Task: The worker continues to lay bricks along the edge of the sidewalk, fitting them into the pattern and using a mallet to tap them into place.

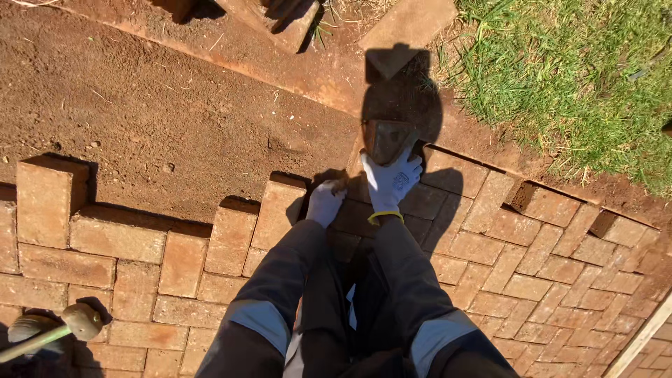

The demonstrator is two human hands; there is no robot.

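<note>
My right hand, in a white glove with a yellow cuff, grips a cut piece of paving brick at the far edge of the laid paving. The piece sits in my own shadow and looks wedge-shaped. My left hand, also gloved in white, rests on the laid bricks just left of it, beside an upright-looking brick. Both my dark sleeves reach forward from the bottom of the view.
Bare levelled red soil lies beyond the paving edge. A rubber mallet lies on the bricks at bottom left. Loose bricks lie at the top, with grass to the right. A wooden board crosses the bottom right.
</note>
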